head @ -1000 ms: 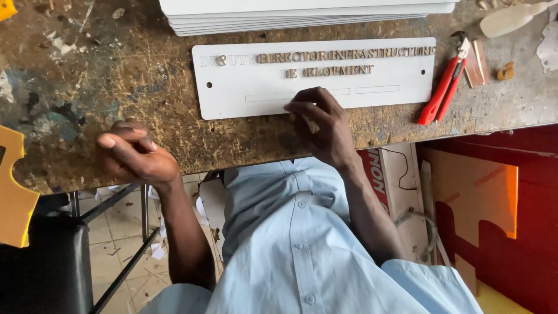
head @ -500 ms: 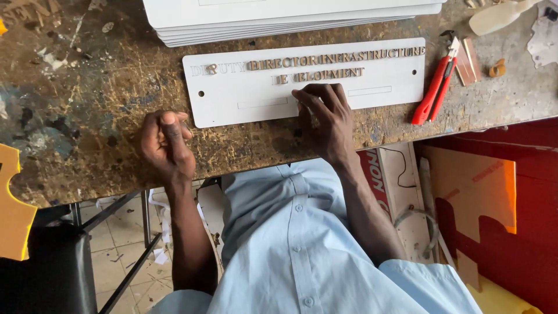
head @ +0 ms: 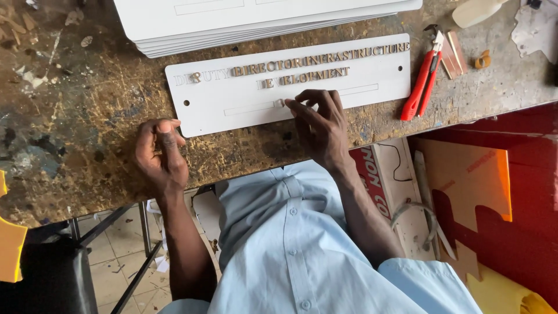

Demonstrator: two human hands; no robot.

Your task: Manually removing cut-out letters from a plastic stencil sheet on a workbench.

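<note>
Two hands, one white sign plate

Person, seen from above by head camera.

Garment: light blue woven button-front shirt, pale and lightly creased, with a stitched front placket running down the middle. Small round buttons of matching pale colour are set along the placket at even spacing. Folded collar at the top of the placket.

Sleeves: short, ending above the elbow; both forearms bare.

Hands: left hand and right hand, both bare, no gloves, rings, watch or bands visible.
</note>
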